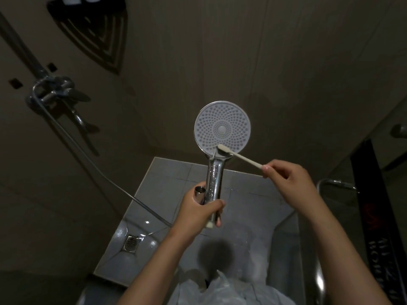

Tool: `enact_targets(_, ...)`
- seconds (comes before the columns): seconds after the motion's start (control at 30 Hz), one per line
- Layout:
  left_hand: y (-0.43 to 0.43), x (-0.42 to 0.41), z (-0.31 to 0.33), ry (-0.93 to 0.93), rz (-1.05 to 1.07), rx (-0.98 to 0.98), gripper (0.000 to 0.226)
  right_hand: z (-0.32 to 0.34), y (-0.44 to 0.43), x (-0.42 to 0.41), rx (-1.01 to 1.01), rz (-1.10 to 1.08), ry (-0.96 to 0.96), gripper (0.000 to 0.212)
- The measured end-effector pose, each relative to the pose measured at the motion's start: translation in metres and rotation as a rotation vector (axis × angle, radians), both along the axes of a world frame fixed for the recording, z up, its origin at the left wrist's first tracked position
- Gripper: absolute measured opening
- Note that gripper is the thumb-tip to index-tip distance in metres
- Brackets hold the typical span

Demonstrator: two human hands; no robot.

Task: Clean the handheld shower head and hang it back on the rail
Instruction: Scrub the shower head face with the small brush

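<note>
The handheld shower head (222, 126) is held upright in the middle of the view, its round white nozzle face turned toward me. My left hand (199, 211) grips its chrome handle (214, 179) near the bottom end. My right hand (286, 175) pinches the end of a white toothbrush (239, 155). The brush's bristle end touches the lower edge of the nozzle face, just above the handle. A chrome hose (88, 155) runs from the handle's lower end up to the mixer valve (55, 91) at the left. The rail (19, 42) rises from the valve along the left wall.
A dark corner shelf (94, 31) hangs on the wall at the upper left. Below lies a grey tiled floor (167, 186) with a square drain (131, 243). A chrome bar (337, 183) and a dark panel (378, 216) stand at the right. Light plastic (222, 287) sits at the bottom.
</note>
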State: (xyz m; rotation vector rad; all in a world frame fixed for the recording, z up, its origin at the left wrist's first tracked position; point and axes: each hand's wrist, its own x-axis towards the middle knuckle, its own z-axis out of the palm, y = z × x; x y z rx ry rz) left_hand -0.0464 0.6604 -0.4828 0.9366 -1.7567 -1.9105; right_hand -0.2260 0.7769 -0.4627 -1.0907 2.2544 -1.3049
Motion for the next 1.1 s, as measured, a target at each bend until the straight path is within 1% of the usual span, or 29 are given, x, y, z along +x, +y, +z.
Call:
enact_targets(0.1, 0.001, 0.000, 0.002, 0.004, -0.010, -0.009, 0.019, -0.003, 0.003, -0.005, -0.061, -0.070, 0.019, 0.022)
enact_targets(0.3, 0.004, 0.001, 0.004, 0.005, -0.028, -0.012, 0.020, 0.001, 0.006, -0.012, -0.162, -0.231, 0.037, 0.022)
enact_targets(0.43, 0.006, 0.001, 0.001, 0.008, -0.037, -0.003, 0.019, 0.006, 0.007, -0.014, -0.178, -0.281, 0.038, 0.021)
enact_targets(0.53, 0.006, 0.002, 0.000, 0.023, -0.037, 0.005, 0.020, 0.005, 0.008, -0.014, -0.148, -0.258, 0.022, 0.022)
enact_targets(0.67, 0.002, 0.003, -0.004, 0.024, -0.013, -0.015, 0.018, -0.003, 0.008, -0.008, -0.130, -0.172, -0.021, 0.023)
enact_targets(0.73, -0.001, 0.005, -0.007, 0.023, 0.012, -0.026, 0.020, -0.007, 0.007, -0.004, -0.101, -0.137, -0.031, 0.024)
enact_targets(0.9, -0.006, 0.009, -0.012, 0.025, 0.031, -0.025, 0.016, -0.014, 0.003, 0.005, -0.084, -0.051, -0.044, 0.026)
enact_targets(1.1, -0.008, 0.010, -0.012, 0.017, 0.034, -0.019, 0.016, -0.017, -0.002, 0.015, -0.059, 0.010, -0.072, 0.027)
